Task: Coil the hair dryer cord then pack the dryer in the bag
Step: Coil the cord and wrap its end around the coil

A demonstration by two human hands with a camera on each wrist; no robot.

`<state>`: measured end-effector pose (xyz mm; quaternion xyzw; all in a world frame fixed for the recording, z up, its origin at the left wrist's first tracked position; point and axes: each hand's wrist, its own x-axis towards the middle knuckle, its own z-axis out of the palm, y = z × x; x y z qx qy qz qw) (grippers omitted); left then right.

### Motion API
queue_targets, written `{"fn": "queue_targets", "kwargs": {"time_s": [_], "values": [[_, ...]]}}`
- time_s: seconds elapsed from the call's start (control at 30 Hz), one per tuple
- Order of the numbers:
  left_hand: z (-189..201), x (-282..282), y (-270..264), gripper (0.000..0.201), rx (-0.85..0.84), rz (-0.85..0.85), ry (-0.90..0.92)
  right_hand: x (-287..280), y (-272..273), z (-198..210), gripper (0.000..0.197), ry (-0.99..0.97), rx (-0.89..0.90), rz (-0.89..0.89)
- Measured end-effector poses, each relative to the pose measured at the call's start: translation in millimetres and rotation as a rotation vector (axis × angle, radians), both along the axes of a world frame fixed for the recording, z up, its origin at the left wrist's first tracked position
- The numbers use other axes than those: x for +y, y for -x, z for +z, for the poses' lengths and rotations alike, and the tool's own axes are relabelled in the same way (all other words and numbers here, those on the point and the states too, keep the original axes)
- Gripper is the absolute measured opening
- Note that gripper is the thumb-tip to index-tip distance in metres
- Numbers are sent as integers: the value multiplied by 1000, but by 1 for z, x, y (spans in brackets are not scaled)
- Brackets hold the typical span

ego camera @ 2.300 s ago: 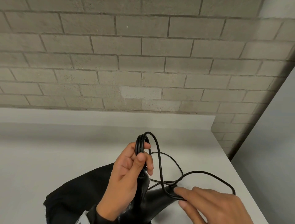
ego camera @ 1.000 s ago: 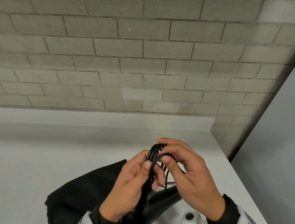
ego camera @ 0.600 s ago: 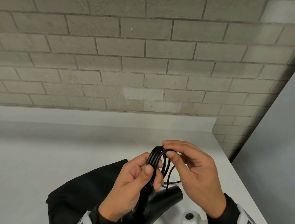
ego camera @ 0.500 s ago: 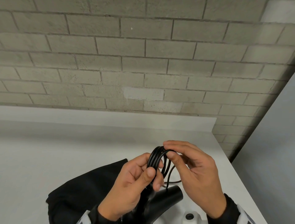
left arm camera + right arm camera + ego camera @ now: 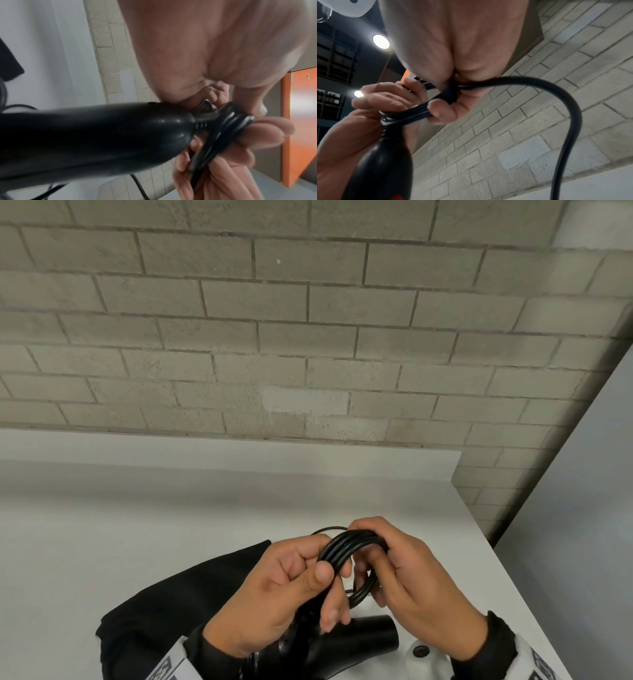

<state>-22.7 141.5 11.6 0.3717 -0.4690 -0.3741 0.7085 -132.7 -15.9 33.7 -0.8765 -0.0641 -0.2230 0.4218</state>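
Both hands, left (image 5: 274, 594) & right (image 5: 416, 583), grip coiled cord (image 5: 346, 549) betw. them (dryer (image 5: 363, 642) below).

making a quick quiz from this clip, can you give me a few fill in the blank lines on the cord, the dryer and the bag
1. Both the left hand and the right hand grip the coiled black ____ of the glossy black plastic hair dryer.
2. The black fabric bag lies on the ____ countertop.
3. Behind the countertop stands a wall of grey ____.
4. The hair dryer is ____ the bag so far.

Missing words: cord; white; bricks; outside
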Motion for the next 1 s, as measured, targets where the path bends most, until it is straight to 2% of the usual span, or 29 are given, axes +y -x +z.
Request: {"fn": "queue_targets", "kwargs": {"time_s": [0.17,0.4,0.53,0.67,0.77,0.83,0.93,1.0], "values": [[3,-2,-3,28,-72,27,-43,-2,2,7,26,120,-72,-102],[1,-2,-3,20,-129,-31,-41,3,6,8,28,84,-86,-151],[-1,-2,-5,25,-98,-45,-44,6,6,6,27,39,-67,-155],[-1,-1,-7,22,-29,-31,-28,2,9,8,26,27,-18,-119],[-1,1,-10,23,-15,-47,-32,-1,16,13,17,48,37,-57],[0,2,-9,24,-5,-69,-37,-2,20,13,21,152,47,-80],[1,1,-6,28,7,-82,-49,2,24,10,20,355,99,-204],[1,1,-4,34,3,-84,-54,6,26,12,23,526,73,-299]]}}
